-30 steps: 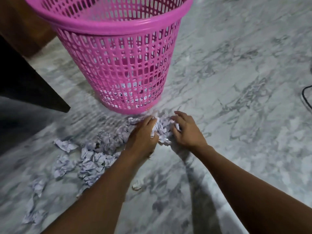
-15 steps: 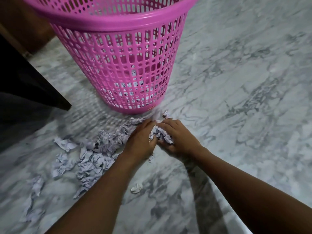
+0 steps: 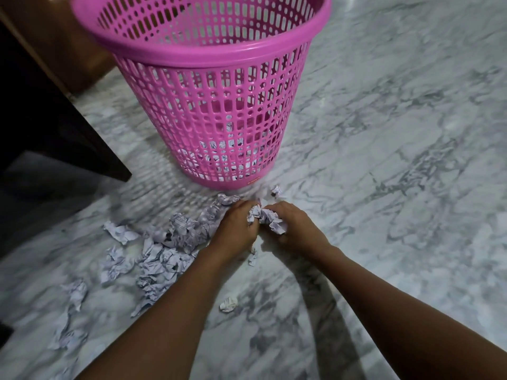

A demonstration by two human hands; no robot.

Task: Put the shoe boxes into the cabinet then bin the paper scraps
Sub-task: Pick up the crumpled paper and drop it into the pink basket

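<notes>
A pink lattice bin [image 3: 214,58] stands upright on the marble floor, with some crumpled paper showing through its lower holes. Just in front of its base, my left hand [image 3: 236,229] and my right hand [image 3: 296,229] press together around a bunch of crumpled white paper scraps [image 3: 264,218]. A scattered pile of loose scraps [image 3: 164,250] lies to the left of my left hand. One small scrap [image 3: 228,304] lies alone between my forearms. No shoe box or cabinet is in view.
A dark wooden furniture piece [image 3: 55,127] fills the left side, its corner close to the bin. Further paper scraps [image 3: 72,311] trail toward the lower left. Grey-veined marble floor [image 3: 397,160] spreads to the right.
My two hands have closed in toward each other, bunching the scraps between them. The view has shifted so the bin sits more to the right.
</notes>
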